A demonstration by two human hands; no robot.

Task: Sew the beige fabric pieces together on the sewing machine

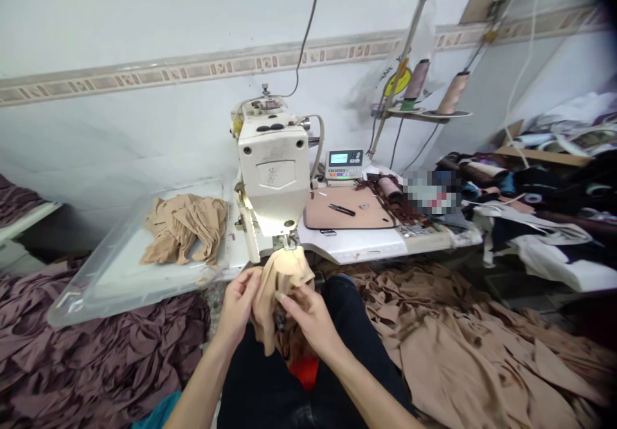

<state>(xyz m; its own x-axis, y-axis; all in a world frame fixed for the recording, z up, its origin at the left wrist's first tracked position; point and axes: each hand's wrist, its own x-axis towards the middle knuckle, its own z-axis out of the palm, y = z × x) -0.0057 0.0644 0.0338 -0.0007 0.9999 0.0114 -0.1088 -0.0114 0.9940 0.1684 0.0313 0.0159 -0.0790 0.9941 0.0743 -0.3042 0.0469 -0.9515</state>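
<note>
Both bare hands, left (237, 302) and right (312, 318), pinch the soft tan fabric piece (285, 275) beneath the white sewing machine's head (274, 175); uneven pulling could pucker its edge or drag stitching crooked.

Tan fabric (186, 228) is seen at left; purple-brown cloth (144, 352) is heaped at lower left, unpatterned.

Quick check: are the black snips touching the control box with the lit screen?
Apart. The head view shows bare tan mat between the black snips and the control box behind them.
</note>
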